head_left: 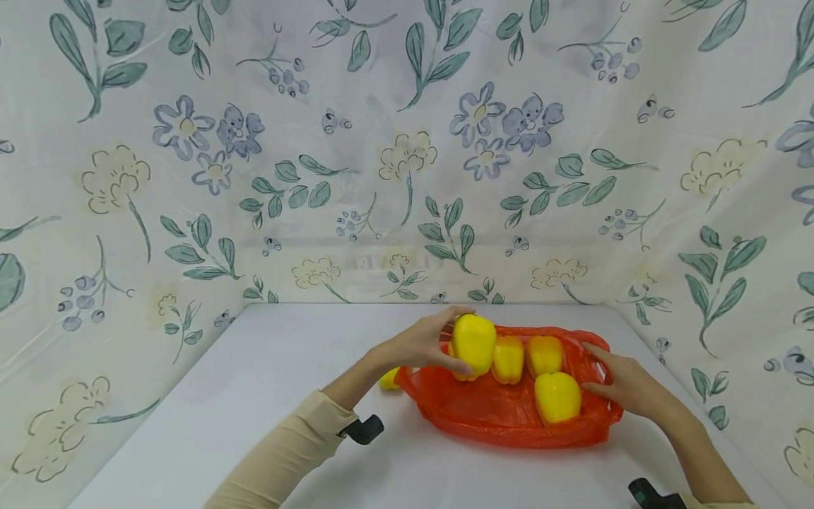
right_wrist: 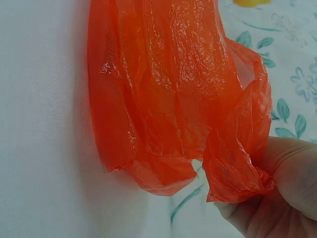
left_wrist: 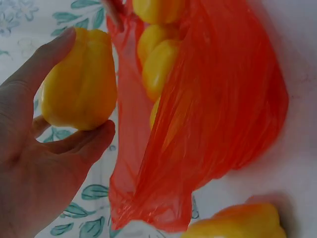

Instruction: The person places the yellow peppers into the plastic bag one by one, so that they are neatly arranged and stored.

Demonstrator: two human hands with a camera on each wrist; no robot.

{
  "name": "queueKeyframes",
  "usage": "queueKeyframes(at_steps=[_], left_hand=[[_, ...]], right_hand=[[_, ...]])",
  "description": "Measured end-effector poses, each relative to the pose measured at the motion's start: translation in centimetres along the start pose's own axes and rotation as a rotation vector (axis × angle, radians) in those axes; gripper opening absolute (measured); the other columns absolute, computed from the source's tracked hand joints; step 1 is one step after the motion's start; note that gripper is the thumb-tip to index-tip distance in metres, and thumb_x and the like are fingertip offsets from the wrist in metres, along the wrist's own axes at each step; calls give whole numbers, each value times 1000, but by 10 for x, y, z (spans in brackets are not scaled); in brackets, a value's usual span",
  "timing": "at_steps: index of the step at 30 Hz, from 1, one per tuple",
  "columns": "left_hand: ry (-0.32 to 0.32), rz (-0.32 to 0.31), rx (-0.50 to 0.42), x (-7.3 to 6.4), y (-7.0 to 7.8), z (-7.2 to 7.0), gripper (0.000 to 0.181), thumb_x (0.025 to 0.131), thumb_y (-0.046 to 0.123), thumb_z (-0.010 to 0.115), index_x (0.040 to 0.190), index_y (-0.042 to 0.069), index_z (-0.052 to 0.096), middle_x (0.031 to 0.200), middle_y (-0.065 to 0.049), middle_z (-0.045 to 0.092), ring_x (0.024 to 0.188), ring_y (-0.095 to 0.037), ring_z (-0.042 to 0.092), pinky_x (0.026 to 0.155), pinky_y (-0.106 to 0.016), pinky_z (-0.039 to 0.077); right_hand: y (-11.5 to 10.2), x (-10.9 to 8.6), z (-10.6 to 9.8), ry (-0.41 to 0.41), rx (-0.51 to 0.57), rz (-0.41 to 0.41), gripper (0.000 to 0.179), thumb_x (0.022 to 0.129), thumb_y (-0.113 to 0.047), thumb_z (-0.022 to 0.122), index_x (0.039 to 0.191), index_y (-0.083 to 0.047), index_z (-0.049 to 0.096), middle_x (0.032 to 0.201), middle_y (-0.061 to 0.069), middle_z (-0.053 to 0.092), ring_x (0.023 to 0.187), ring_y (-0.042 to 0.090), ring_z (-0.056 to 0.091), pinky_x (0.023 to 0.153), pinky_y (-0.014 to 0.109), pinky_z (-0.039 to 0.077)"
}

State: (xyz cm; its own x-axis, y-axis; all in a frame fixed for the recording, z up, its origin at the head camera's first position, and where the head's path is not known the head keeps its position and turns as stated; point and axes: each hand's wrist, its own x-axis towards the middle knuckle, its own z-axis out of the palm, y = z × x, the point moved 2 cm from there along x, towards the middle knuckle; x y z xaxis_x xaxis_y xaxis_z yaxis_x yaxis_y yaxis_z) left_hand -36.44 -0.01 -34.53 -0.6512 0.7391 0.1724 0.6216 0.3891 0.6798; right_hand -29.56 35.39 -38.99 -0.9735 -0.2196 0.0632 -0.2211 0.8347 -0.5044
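Observation:
My left hand (head_left: 427,342) grips a yellow bell pepper (head_left: 474,343) between thumb and fingers, above the left part of a red plastic bag (head_left: 483,413). In the left wrist view this pepper (left_wrist: 81,82) stands apart from the bag, beside its mouth. The bag lies on the table with its mouth spread wide. Several yellow peppers sit inside, among them one near the front right (head_left: 557,398) and one in the middle (head_left: 508,360). At the bag's right end, my right hand (head_left: 626,385) pinches the gathered plastic; the right wrist view shows it bunched at the thumb (right_wrist: 299,173).
Another yellow pepper (head_left: 388,379) lies on the white table (head_left: 286,339) just left of the bag, partly hidden by it and the left wrist. A cloth (head_left: 407,177) printed with flowers and leaves hangs behind the table and along its sides.

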Motion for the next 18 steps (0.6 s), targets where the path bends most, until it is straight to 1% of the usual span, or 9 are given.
queueKeyframes(at_steps=[4, 7, 11, 13, 15, 18], left_hand=[[-36, -18, -9, 6, 1, 21, 88, 75, 40, 84, 147, 31, 34, 133, 9, 54, 123, -13, 54, 104, -41, 50], [-55, -17, 18, 10, 3, 33, 88, 75, 44, 83, 147, 28, 35, 131, 12, 54, 120, -7, 52, 101, -34, 52], [-67, 3, 73, 16, 6, 46, 89, 75, 49, 81, 147, 27, 34, 128, 13, 54, 114, -4, 52, 93, -22, 52], [-70, -3, 95, 19, 6, 51, 90, 74, 52, 80, 147, 27, 33, 126, 13, 54, 113, -4, 50, 90, -20, 51], [-79, -15, 97, 21, 6, 56, 90, 74, 53, 80, 147, 29, 33, 128, 14, 53, 115, -4, 49, 88, -19, 51], [-99, -58, 93, 21, 3, 64, 90, 74, 54, 79, 147, 33, 31, 132, 13, 51, 119, -5, 46, 88, -21, 52]], right_hand=[[0, 0, 0, -3, -4, -1, 79, 84, -24, 76, 144, 8, 35, 121, 30, 60, 87, 19, 60, 66, 30, 61], [0, 0, 1, -3, -9, -1, 79, 84, -23, 76, 144, 8, 35, 121, 30, 60, 87, 19, 60, 66, 30, 61], [0, 0, 1, -1, -16, -5, 79, 84, -23, 76, 144, 9, 35, 119, 29, 61, 87, 19, 59, 67, 30, 61], [-1, -1, 0, -2, -14, -8, 79, 84, -22, 76, 144, 9, 35, 113, 25, 63, 83, 18, 59, 66, 28, 60], [-1, -1, 0, -4, -11, -12, 79, 84, -22, 76, 144, 9, 35, 106, 20, 65, 78, 16, 58, 64, 27, 60], [-2, -1, -1, -8, -4, -10, 79, 84, -21, 75, 145, 9, 34, 100, 14, 64, 73, 15, 56, 62, 25, 59]])
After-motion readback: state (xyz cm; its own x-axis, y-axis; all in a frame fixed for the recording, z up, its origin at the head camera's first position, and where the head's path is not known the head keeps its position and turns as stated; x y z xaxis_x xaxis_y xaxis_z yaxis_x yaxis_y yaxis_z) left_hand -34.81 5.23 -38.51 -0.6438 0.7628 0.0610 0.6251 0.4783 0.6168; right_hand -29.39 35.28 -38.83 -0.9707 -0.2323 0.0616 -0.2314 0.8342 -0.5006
